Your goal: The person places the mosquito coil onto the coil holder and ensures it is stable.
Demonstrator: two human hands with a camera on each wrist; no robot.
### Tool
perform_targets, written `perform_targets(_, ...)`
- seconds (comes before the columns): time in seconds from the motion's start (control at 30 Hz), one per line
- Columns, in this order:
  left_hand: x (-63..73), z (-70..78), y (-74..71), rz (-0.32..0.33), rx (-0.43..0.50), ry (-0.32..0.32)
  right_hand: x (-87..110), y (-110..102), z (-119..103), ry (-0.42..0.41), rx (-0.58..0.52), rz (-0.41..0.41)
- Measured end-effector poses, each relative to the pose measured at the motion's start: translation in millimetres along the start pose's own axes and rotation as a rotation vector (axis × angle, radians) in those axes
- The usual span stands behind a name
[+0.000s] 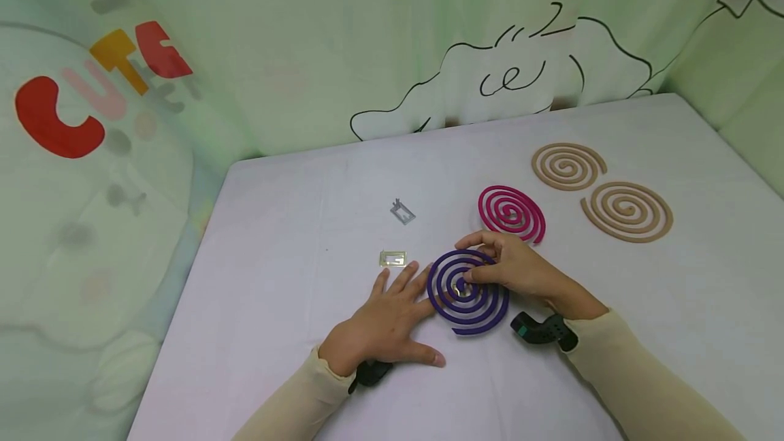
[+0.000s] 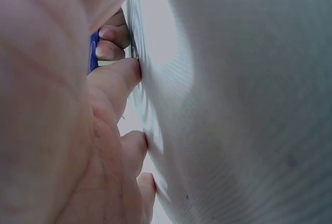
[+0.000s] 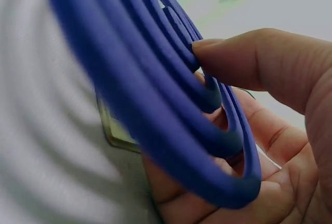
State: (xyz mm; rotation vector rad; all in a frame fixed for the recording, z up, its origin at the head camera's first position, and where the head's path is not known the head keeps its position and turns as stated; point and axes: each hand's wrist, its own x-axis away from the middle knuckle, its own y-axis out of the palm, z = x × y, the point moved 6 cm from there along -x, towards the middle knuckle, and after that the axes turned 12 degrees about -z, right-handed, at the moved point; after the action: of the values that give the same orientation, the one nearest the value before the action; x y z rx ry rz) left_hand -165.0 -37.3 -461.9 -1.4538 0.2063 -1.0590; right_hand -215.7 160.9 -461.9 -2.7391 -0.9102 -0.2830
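Observation:
My right hand (image 1: 511,267) pinches a dark purple mosquito coil (image 1: 484,318) near its centre, thumb on top and other fingers below. In the right wrist view the coil (image 3: 140,79) is tilted and raised over the cloth, with the edge of a yellowish metal coil stand (image 3: 116,136) under it. My left hand (image 1: 388,325) lies spread on the table with fingers straight, its index finger reaching beneath the coil. In the left wrist view the left hand's fingertips (image 2: 136,143) press on the cloth. Hidden under the coil is most of that stand.
A gold metal coil stand (image 1: 393,258) lies beyond the left fingers, with a silver one (image 1: 403,212) farther back. A pink mosquito coil (image 1: 511,214) sits behind the right hand. Two tan coils (image 1: 566,166) lie at the back right of the white table (image 1: 275,223).

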Motion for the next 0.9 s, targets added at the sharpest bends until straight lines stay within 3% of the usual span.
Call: perform_targets(0.9,-0.9,0.1,0.2,0.003,0.001,0.009,-1.2,-2.9,5.8,-0.006,-0.109,0.028)
